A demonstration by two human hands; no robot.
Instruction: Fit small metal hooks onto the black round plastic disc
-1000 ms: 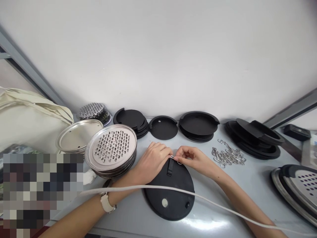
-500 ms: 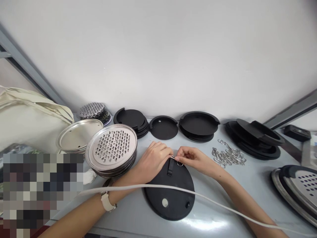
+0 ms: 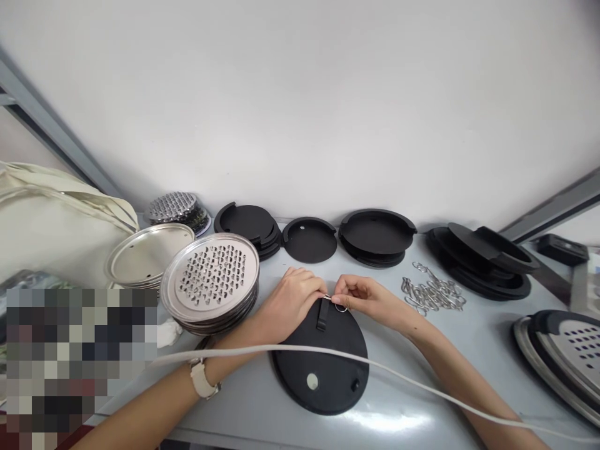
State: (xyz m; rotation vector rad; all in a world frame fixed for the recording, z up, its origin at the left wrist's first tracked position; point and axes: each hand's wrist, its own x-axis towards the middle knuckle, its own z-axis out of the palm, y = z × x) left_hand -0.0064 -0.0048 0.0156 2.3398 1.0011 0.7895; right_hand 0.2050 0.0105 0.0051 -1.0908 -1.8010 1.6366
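A round black disc [image 3: 328,369] lies on the table in front of me. On it are a short black strap [image 3: 322,315], a pale round spot and a small dark knob. Near the strap's far end, my left hand [image 3: 291,301] is closed, its thumb and fingers pinching one end of a thin metal wire hook [image 3: 341,308]. My right hand [image 3: 368,300] pinches the other end between thumb and index finger, with the curved loop hanging just below. The fingers hide much of the hook. Whether it passes through the strap I cannot tell.
A pile of similar metal hooks [image 3: 432,295] lies to the right. Black rimmed discs [image 3: 377,234] stand along the wall. Stacked metal grater plates [image 3: 213,281] are left, beside plain metal lids [image 3: 152,253]. A white cable [image 3: 403,374] crosses in front of my forearms.
Both hands keep their pinch at the strap's far end. The hook's loop shows slightly more under my right fingers than a second ago. The disc stays in place.
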